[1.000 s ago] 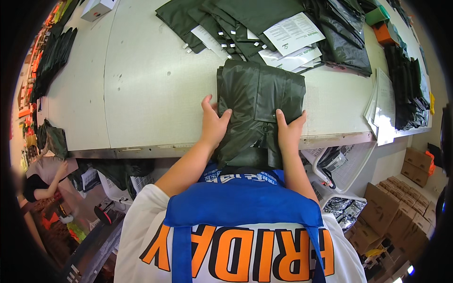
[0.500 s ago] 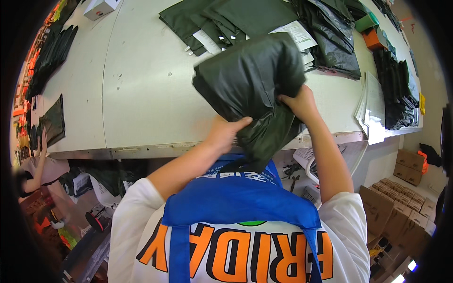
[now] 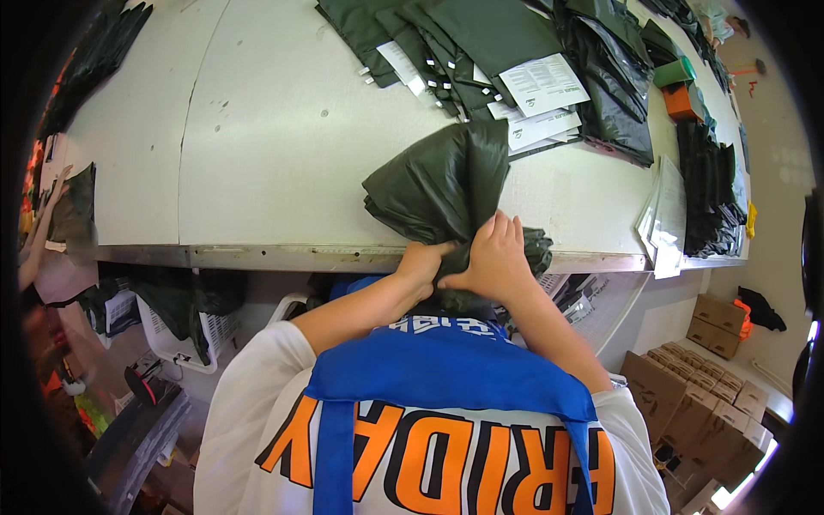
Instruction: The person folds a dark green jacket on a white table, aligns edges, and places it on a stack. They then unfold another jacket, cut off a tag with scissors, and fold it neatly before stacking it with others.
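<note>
A dark green folded fabric bundle (image 3: 438,184) is held up at the near edge of the white table (image 3: 283,146), rolled over on itself. My left hand (image 3: 423,262) grips its lower end from the left. My right hand (image 3: 493,257) clamps the same end from the right, fingers wrapped over the cloth. Both hands sit close together just below the table's metal front edge (image 3: 283,255).
Several dark green folded pieces with white tags (image 3: 446,43) and white printed sheets (image 3: 541,86) lie at the far side. Black fabric stacks (image 3: 708,184) and an orange box (image 3: 682,101) are on the right. Cardboard boxes (image 3: 704,386) stand on the floor. Another person's arm (image 3: 39,232) shows far left.
The bundle lay flat on the table under both hands, was lifted and turned in the air, and now hangs gathered at the table edge with both hands bunched on its lower end.
</note>
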The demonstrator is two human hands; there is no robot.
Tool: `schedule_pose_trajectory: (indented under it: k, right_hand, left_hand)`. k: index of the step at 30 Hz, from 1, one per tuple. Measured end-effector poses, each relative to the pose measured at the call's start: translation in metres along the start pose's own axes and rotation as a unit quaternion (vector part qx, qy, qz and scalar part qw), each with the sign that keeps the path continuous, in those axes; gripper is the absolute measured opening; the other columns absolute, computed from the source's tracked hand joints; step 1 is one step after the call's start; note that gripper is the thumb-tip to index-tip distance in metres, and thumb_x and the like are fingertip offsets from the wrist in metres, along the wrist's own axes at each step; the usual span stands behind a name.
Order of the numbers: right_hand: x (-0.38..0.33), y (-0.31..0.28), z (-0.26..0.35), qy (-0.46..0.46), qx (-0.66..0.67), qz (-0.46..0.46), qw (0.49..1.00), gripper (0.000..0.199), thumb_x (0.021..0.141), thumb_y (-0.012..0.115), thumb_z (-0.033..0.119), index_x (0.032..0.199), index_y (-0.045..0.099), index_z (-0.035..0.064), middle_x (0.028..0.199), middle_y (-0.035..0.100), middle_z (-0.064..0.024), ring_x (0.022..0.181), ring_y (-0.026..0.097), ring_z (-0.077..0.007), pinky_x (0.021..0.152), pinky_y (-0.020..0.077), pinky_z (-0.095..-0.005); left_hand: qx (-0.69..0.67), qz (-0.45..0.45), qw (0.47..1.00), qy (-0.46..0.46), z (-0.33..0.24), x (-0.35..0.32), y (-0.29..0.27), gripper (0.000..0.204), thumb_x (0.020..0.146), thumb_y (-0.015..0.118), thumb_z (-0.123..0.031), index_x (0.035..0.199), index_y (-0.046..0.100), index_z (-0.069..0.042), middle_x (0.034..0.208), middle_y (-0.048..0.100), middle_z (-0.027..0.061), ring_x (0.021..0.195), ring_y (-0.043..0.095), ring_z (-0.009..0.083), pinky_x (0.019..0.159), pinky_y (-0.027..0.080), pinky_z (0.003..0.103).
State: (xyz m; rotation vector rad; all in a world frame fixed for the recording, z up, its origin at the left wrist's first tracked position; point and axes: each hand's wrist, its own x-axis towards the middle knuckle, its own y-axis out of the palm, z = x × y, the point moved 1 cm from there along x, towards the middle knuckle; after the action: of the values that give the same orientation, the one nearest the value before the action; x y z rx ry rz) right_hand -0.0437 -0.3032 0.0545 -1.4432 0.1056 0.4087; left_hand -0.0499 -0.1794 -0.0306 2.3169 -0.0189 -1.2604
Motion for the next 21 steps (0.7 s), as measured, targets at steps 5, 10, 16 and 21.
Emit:
schedule_pose_trajectory:
  k: [5, 10, 16, 21]
  right_hand:
    - [-0.005, 0.029, 0.004, 0.027, -0.002, -0.038, 0.999, 0.109, 0.053, 0.082, 0.052, 0.117, 0.039, -0.0257, 0.128, 0.038, -0.0381, 0.126, 0.034, -0.0472, 0.109, 0.0197, -0.0599]
    - [0.013, 0.036, -0.01, 0.026, 0.031, -0.141, 0.989, 0.086, 0.06, 0.078, 0.034, 0.116, 0.04, -0.0187, 0.121, 0.045, -0.0322, 0.113, 0.044, -0.0463, 0.101, 0.0325, -0.052]
    - [0.03, -0.007, -0.089, 0.1, 0.111, -0.065, 0.987, 0.077, 0.059, 0.078, 0.021, 0.12, 0.042, -0.0081, 0.098, 0.06, -0.022, 0.091, 0.058, -0.0396, 0.082, 0.047, -0.0438]
    - [-0.004, -0.021, -0.097, 0.16, 0.141, 0.079, 0.974, 0.089, 0.062, 0.079, 0.028, 0.129, 0.035, -0.0092, 0.104, 0.061, -0.0274, 0.099, 0.059, -0.0415, 0.086, 0.0486, -0.0439]
  left_hand:
    - [0.049, 0.082, 0.995, 0.018, -0.001, -0.017, 0.003, 0.037, 0.088, 0.057, -0.013, 0.123, 0.056, 0.001, 0.121, 0.06, 0.0079, 0.107, 0.056, 0.0195, 0.091, 0.043, 0.033]
    - [0.07, 0.089, 0.99, 0.087, 0.001, -0.003, 0.006, 0.041, 0.092, 0.055, -0.02, 0.129, 0.053, -0.002, 0.128, 0.056, 0.0054, 0.111, 0.051, 0.0162, 0.094, 0.04, 0.032]
    - [0.237, 0.205, 0.947, 0.074, -0.097, -0.003, -0.054, 0.026, 0.091, 0.053, -0.018, 0.11, 0.062, -0.002, 0.11, 0.062, 0.0062, 0.094, 0.057, 0.0117, 0.076, 0.046, 0.026]
    - [0.228, 0.105, 0.929, 0.271, -0.182, 0.058, 0.021, 0.038, 0.092, 0.05, -0.012, 0.129, 0.049, -0.003, 0.125, 0.054, 0.0153, 0.103, 0.055, 0.0174, 0.084, 0.047, 0.028]
